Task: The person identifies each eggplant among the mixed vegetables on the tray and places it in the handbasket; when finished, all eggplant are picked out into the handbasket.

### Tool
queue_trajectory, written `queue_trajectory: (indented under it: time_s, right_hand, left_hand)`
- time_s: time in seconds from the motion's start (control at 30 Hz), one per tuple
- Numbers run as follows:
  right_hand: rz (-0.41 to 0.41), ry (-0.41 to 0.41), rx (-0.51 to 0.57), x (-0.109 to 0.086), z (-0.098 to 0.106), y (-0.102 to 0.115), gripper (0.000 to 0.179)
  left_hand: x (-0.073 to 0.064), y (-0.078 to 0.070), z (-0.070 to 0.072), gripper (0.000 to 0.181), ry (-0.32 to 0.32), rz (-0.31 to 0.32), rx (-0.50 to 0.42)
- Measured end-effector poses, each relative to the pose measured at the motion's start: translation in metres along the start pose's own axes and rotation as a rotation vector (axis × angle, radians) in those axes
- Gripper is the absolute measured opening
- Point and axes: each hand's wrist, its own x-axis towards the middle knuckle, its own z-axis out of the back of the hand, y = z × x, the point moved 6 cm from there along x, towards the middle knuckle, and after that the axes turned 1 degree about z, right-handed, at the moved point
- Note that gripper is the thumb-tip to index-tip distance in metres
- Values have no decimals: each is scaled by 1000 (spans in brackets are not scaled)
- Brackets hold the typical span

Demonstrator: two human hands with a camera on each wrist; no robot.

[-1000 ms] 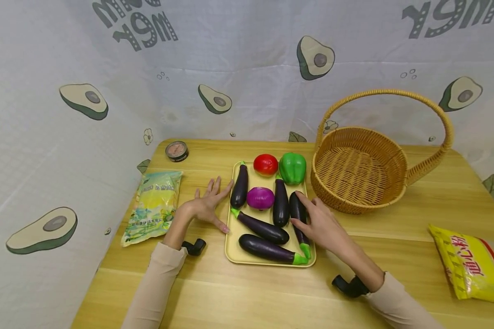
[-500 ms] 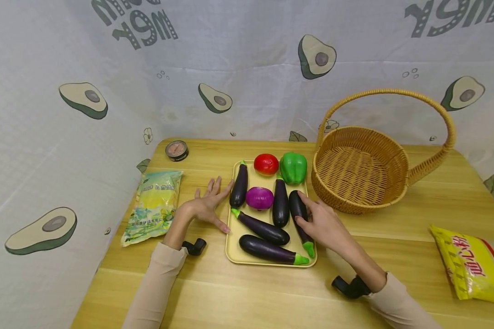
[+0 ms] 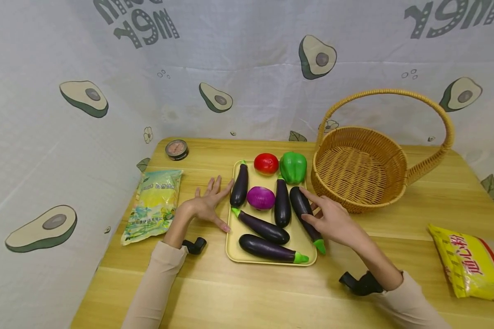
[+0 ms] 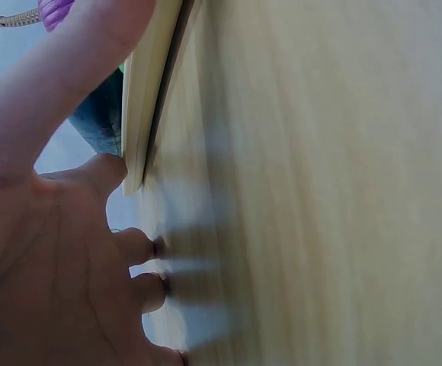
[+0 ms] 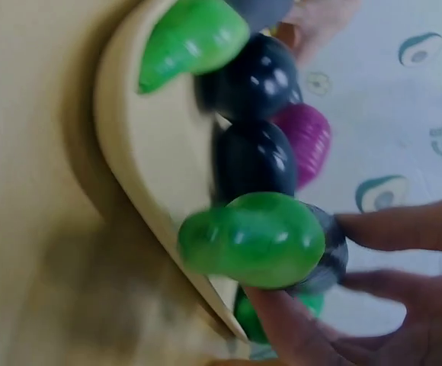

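Note:
In the head view my right hand (image 3: 333, 220) pinches an eggplant (image 3: 299, 201) at the right side of the cream tray (image 3: 233, 249). This eggplant lies slanted, its green stem end (image 5: 255, 239) reaching over the tray's right rim. Fingers and thumb sit on either side of its dark body in the right wrist view. My left hand (image 3: 205, 208) is spread at the tray's left edge, with thumb and forefinger at the rim. Several more eggplants (image 3: 267, 249), a purple onion (image 3: 261, 198), a red tomato (image 3: 265, 163) and a green bell pepper (image 3: 293, 167) lie on the tray.
A wicker basket (image 3: 354, 176) with a tall handle stands right behind the tray. To the left lie a pastel packet (image 3: 154, 205) and a small round tin (image 3: 176, 150). At far right is a yellow packet (image 3: 469, 262). A printed curtain (image 3: 255, 68) hangs behind the table.
The right hand has shifted slightly right, and the pinched eggplant has tilted, its green end swinging right past the tray rim. My left hand stays put.

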Motion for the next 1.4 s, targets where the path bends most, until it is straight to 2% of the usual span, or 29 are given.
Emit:
queue_trajectory:
  time_s: [0.2, 0.3, 0.4, 0.63, 0.83, 0.97, 1.07, 1.17, 1.4]
  right_hand:
    - [117, 129, 60, -9, 15, 1, 64]
    - [172, 182, 53, -13, 23, 0, 62]
    - [217, 209, 42, -17, 33, -2, 60]
    - [317, 211, 66, -26, 69, -12, 62]
    - [324, 172, 39, -23, 102, -29, 65]
    - [315, 144, 15, -11, 119, -44, 67]
    - [264, 135, -22, 0, 129, -59, 63]
    - [222, 149, -47, 11, 135, -69, 60]
    - [136, 236, 24, 40, 142, -83, 58]
  left_hand:
    - [0, -1, 0, 143, 4, -5, 1]
    - [0, -1, 0, 143, 3, -1, 2]
    - [0, 0, 0, 143, 2, 1, 8]
    - [0, 0, 2, 142, -6, -3, 2]
    - [-2, -1, 1, 142, 2, 0, 10]
    - [-3, -1, 1, 142, -1, 2, 10]
    - [-3, -2, 0, 142, -2, 0, 9]
    - [-3, -2, 0, 142, -2, -3, 12]
    - [-3, -3, 2, 141, -4, -2, 12]
